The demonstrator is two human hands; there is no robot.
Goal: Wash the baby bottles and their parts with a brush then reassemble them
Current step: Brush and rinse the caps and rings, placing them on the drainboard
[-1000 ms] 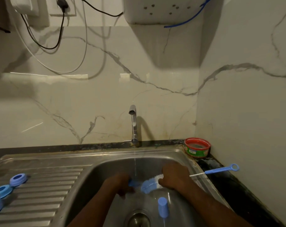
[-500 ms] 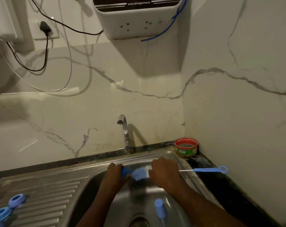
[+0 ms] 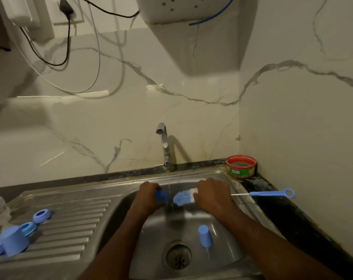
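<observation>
Blue cap (image 3: 161,196), wet, light and likely slippery, gripped in left hand (image 3: 148,196); right hand (image 3: 213,196) grips soft-bristled brush (image 3: 183,198) near its head.

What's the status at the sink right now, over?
Left hand grips a blue bottle part under the running tap. Right hand holds the bottle brush beside it. Blue cap lies by the drain, nothing blocking.

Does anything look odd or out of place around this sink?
One thing: a blue cylindrical piece lies loose in the sink basin beside the drain, apart from the blue parts on the drainboard.
</observation>
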